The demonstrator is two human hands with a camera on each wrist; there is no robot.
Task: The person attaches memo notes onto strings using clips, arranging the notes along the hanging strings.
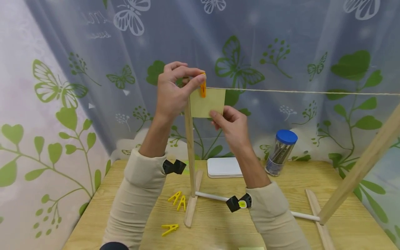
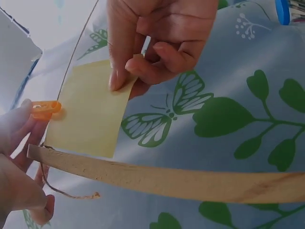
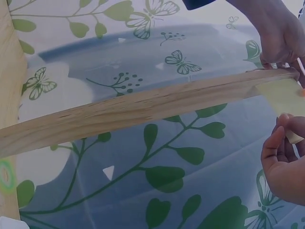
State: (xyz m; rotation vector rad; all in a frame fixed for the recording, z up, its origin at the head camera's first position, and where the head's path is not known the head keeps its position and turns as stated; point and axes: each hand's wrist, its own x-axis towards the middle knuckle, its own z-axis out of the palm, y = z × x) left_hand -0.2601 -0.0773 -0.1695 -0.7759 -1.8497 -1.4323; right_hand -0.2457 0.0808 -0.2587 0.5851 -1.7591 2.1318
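Observation:
A yellow paper note (image 1: 212, 104) hangs at the string (image 1: 281, 91), close to the top of the left wooden post (image 1: 189, 139). My left hand (image 1: 175, 88) pinches an orange clothespin (image 1: 203, 91) between thumb and finger; the clothespin sits over the string and the note's top edge. With thumb and fingers, my right hand (image 1: 234, 126) pinches the note's lower right corner. In the left wrist view the orange clothespin (image 2: 46, 109) lies across the note's (image 2: 90, 109) edge, and a loose string end (image 2: 71, 194) dangles beside the post.
Several yellow clothespins (image 1: 170, 229) lie on the wooden table (image 1: 150, 208) at the left. Behind the stand are a white case (image 1: 223, 167) and a blue-lidded jar (image 1: 281, 152) of pencils. A right post (image 1: 359, 170) leans in view, and a white rod (image 1: 212, 197) runs low between the feet.

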